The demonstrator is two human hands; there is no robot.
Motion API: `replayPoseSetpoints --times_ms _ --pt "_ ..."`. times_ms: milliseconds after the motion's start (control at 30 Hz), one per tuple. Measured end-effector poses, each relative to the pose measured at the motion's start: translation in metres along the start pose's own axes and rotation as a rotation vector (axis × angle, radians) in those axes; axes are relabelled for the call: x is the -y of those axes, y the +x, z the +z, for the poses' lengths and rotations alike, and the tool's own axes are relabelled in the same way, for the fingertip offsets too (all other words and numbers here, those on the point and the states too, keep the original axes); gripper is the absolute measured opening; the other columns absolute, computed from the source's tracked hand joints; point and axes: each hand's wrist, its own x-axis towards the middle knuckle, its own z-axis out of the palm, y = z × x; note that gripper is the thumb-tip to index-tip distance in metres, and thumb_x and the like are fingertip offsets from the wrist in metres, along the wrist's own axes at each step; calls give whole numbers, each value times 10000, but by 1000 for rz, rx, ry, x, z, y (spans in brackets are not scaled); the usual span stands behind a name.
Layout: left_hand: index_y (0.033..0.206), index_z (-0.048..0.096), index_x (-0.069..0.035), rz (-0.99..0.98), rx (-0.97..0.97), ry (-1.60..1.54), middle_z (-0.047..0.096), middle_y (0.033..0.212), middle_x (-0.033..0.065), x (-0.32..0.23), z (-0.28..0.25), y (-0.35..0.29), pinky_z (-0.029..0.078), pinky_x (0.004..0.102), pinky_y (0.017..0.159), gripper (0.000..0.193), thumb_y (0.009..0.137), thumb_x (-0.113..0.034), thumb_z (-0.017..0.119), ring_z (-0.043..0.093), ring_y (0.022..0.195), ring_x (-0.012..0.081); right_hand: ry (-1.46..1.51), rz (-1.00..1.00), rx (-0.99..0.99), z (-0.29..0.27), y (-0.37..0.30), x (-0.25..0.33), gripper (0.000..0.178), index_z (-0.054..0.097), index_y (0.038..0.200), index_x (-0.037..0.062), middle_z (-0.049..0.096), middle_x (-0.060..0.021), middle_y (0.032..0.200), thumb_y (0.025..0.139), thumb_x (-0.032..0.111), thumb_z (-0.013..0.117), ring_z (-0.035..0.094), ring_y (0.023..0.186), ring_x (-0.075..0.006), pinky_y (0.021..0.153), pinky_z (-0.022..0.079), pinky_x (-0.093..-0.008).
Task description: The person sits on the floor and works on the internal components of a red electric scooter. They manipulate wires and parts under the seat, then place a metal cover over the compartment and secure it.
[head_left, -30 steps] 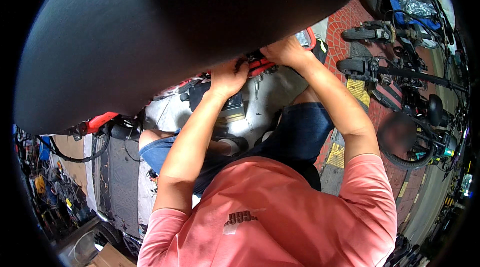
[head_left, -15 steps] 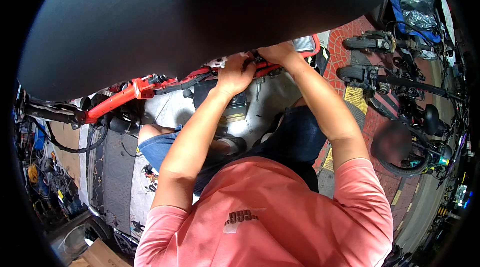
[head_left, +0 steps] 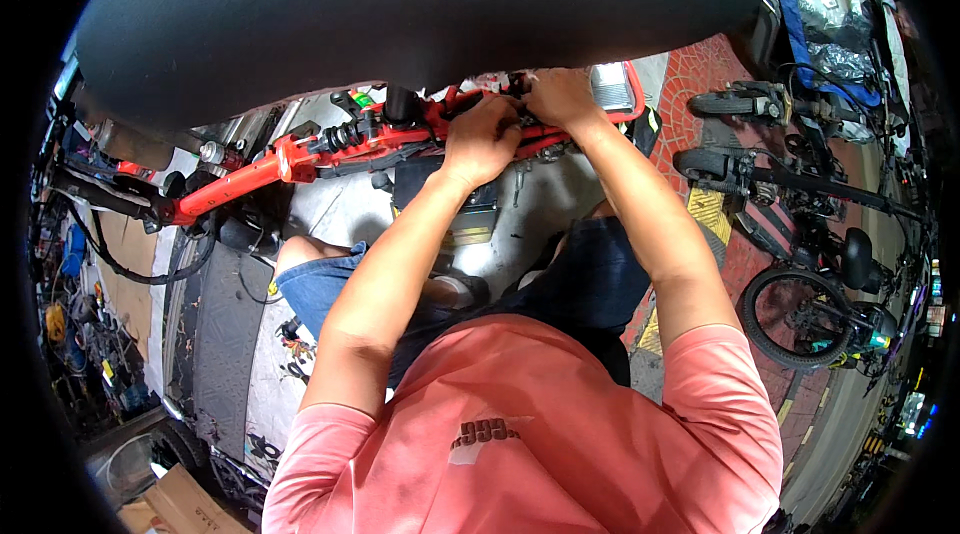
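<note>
A red electric bike frame (head_left: 235, 181) stretches across the view before me, with a black spring shock (head_left: 338, 139) and a black seat post (head_left: 402, 106). Above it, a big black saddle (head_left: 420, 14) fills the top and hides part of the frame. My left hand (head_left: 485, 141) is bent over the frame's middle, its fingers curled around a part that I cannot make out. Close beside it on the right, my right hand (head_left: 560, 97) is closed at the same spot, fingertips hidden. Past it lies a red-rimmed rear end with a silver panel (head_left: 612, 87).
Under the frame, a black box with a yellowish base (head_left: 472, 222) sits on the pale ground between my legs. Parked scooters (head_left: 725, 164) and a bicycle wheel (head_left: 797, 317) stand to the right. Cluttered parts (head_left: 90, 344) and a cardboard box (head_left: 185, 504) are at the left.
The saddle sits higher in the view, so the seat post and shock now show. Both hands stay at nearly the same place on the frame.
</note>
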Motion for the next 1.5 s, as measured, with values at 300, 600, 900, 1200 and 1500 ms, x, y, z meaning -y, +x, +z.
replayPoseSetpoints --times_ms 300,600,900,1200,1500 --pt "1021 660 -18 -6 2 13 733 1160 140 -1 -1 0 566 414 829 182 868 -116 664 716 941 343 223 -133 -38 -15 -20 -22 184 812 901 160 556 -114 1498 796 281 722 432 1441 -329 1183 321 -522" --pt "1020 658 -29 15 58 60 730 1239 122 -2 -5 3 572 434 844 187 868 -137 660 726 980 354 242 -118 -13 -20 -16 -19 162 792 819 139 574 -121 1456 777 291 757 465 1397 -347 1156 342 -524" --pt "1004 649 -80 89 165 347 690 1292 98 -9 -9 14 566 508 835 205 880 -243 632 722 932 363 307 -136 -301 -14 -34 -16 169 778 895 84 576 -131 1446 767 194 768 491 1366 -357 1116 385 -528" --pt "1034 668 -44 -60 241 227 737 1141 113 -9 -12 24 559 450 855 196 904 -190 656 727 939 321 347 -252 -280 -24 -40 -25 180 735 869 75 598 -142 1356 721 172 771 516 1290 -367 1047 432 -518" --pt "1015 691 22 -224 136 -180 725 892 72 22 4 58 538 316 786 118 949 -73 666 675 857 139 490 -188 -390 -12 -42 -25 159 667 828 61 614 -142 1322 711 141 739 567 1208 -377 1038 426 -510"
